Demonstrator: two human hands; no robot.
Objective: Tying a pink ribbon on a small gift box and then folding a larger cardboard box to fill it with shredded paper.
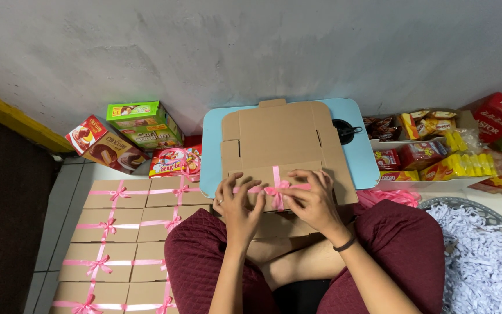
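Just one view here, head cam worn by the person, looking steeply down at their own lap and hands [274,203], pretty close in. Faces toward the grey wall [262,52] w/ floor on both sides. No 2nd cam, so no overlap.

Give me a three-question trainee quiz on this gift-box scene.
1. True or false: both hands are on the pink ribbon bow of the cardboard box.
2. Where do the finished ribboned boxes lie? A) to the person's left B) on the blue table C) on the shredded paper
3. Fill in: the right hand wears a dark band on its ____.

Key: 1 true, the left hand too; 2 A; 3 wrist.
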